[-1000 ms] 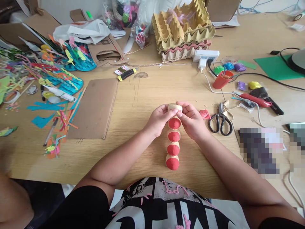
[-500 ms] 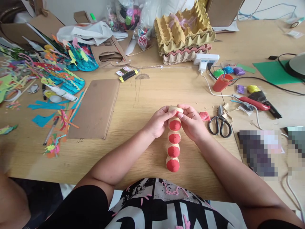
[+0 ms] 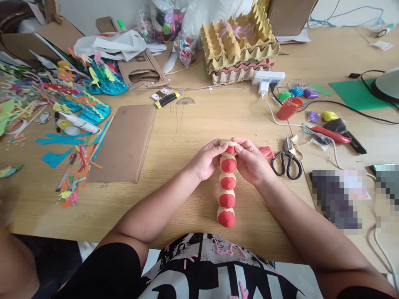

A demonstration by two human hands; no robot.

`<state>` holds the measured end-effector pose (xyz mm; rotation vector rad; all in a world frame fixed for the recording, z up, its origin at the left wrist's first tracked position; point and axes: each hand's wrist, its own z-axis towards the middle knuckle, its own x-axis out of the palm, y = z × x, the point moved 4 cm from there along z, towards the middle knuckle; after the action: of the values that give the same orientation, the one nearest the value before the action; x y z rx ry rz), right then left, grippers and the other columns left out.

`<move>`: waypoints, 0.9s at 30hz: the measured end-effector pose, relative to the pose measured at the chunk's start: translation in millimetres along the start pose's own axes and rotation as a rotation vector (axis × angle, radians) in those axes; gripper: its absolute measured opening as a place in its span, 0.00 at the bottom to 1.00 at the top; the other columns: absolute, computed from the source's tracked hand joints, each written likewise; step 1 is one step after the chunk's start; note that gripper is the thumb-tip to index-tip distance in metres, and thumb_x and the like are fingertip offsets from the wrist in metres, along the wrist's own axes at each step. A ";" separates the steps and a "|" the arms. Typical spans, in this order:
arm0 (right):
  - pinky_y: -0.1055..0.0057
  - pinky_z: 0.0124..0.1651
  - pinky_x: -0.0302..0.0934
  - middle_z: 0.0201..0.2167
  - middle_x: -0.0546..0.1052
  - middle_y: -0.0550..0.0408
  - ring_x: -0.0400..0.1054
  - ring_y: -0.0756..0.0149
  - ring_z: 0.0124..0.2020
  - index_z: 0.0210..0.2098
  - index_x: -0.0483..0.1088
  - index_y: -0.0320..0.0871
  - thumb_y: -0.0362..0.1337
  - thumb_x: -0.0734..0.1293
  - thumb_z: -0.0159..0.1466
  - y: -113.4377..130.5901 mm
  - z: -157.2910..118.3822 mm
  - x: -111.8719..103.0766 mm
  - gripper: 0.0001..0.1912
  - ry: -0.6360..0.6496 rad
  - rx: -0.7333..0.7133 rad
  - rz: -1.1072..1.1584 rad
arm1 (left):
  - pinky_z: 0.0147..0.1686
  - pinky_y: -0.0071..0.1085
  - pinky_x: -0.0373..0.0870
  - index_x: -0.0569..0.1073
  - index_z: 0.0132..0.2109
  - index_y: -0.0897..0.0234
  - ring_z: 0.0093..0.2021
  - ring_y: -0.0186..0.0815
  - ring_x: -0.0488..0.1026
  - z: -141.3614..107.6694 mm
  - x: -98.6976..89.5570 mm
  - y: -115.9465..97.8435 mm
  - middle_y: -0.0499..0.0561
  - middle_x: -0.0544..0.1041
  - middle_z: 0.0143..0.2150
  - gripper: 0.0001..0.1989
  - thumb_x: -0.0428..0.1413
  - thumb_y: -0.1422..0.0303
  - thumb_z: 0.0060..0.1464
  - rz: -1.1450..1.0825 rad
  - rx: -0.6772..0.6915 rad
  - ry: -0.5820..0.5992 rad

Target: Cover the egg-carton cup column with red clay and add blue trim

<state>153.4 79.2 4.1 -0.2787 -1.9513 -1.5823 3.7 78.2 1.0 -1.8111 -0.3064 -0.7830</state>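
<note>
A strip of egg carton cups (image 3: 227, 183), cream at the edges with red clay on the domes, lies lengthwise in front of me. At its far end my left hand (image 3: 208, 160) pinches the left side of the last cup. Opposite it, my right hand (image 3: 252, 161) grips the same cup, its thumb against the red clay. Beside my right hand sits a packet of red clay (image 3: 266, 152). Black-handled scissors (image 3: 287, 160) lie just right of that, with scraps of egg carton (image 3: 296, 150) near the blades.
Stacked egg trays (image 3: 240, 50) stand at the back. A cardboard sheet (image 3: 123, 143) lies left, near colourful paper scraps (image 3: 73, 166). On the right are a red cup (image 3: 289, 109), a power strip (image 3: 268, 77), cables and a red cutter (image 3: 331, 134). Another person's arm (image 3: 18, 265) shows lower left.
The thumbs have shifted apart slightly, baring more red clay on the far cup. The strip sits a touch nearer to me. Both hands keep their grip.
</note>
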 end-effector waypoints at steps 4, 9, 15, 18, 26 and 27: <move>0.69 0.47 0.77 0.38 0.85 0.63 0.80 0.67 0.40 0.43 0.82 0.54 0.48 0.91 0.57 -0.2 -1.0 1.0 0.22 -0.006 0.024 0.024 | 0.38 0.30 0.70 0.75 0.34 0.62 0.35 0.32 0.76 0.1 0.7 1.5 0.47 0.82 0.35 0.28 0.83 0.52 0.47 -0.001 0.012 -0.004; 0.68 0.47 0.77 0.37 0.85 0.63 0.79 0.66 0.40 0.43 0.82 0.54 0.49 0.91 0.57 0.1 -1.1 1.0 0.22 -0.018 0.026 0.038 | 0.36 0.30 0.69 0.79 0.38 0.63 0.34 0.31 0.75 0.4 -1.6 0.9 0.48 0.83 0.37 0.29 0.81 0.45 0.49 0.110 0.038 -0.027; 0.66 0.47 0.77 0.37 0.84 0.61 0.78 0.63 0.40 0.45 0.81 0.54 0.54 0.89 0.58 2.8 -0.4 1.2 0.24 0.007 0.036 0.033 | 0.37 0.31 0.71 0.83 0.42 0.62 0.35 0.33 0.76 -0.2 -1.1 -3.0 0.49 0.85 0.39 0.30 0.80 0.41 0.49 0.123 0.014 0.020; 0.65 0.46 0.76 0.37 0.83 0.62 0.78 0.63 0.40 0.43 0.79 0.55 0.51 0.90 0.58 3.6 -0.3 1.0 0.23 0.008 0.030 -0.008 | 0.35 0.31 0.69 0.80 0.38 0.61 0.33 0.32 0.74 -0.7 -0.9 -3.1 0.48 0.84 0.37 0.29 0.82 0.45 0.47 0.119 0.002 0.002; 0.65 0.41 0.74 0.34 0.81 0.61 0.76 0.62 0.36 0.41 0.77 0.53 0.52 0.90 0.56 2.8 -1.2 1.5 0.26 -0.051 0.020 -0.037 | 0.38 0.34 0.69 0.77 0.36 0.62 0.36 0.35 0.75 0.5 -0.9 -1.3 0.51 0.83 0.38 0.28 0.80 0.46 0.48 0.106 -0.022 -0.003; 0.67 0.40 0.73 0.33 0.81 0.62 0.75 0.63 0.36 0.41 0.78 0.53 0.52 0.91 0.55 3.3 -1.5 2.3 0.26 -0.058 0.015 -0.038 | 0.37 0.34 0.69 0.77 0.36 0.62 0.36 0.35 0.75 -0.2 0.3 -1.7 0.50 0.82 0.38 0.29 0.79 0.45 0.48 0.117 -0.024 -0.009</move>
<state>153.7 78.2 8.3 -0.2861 -2.0229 -1.5987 2.9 78.6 2.4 -1.8377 -0.1954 -0.6992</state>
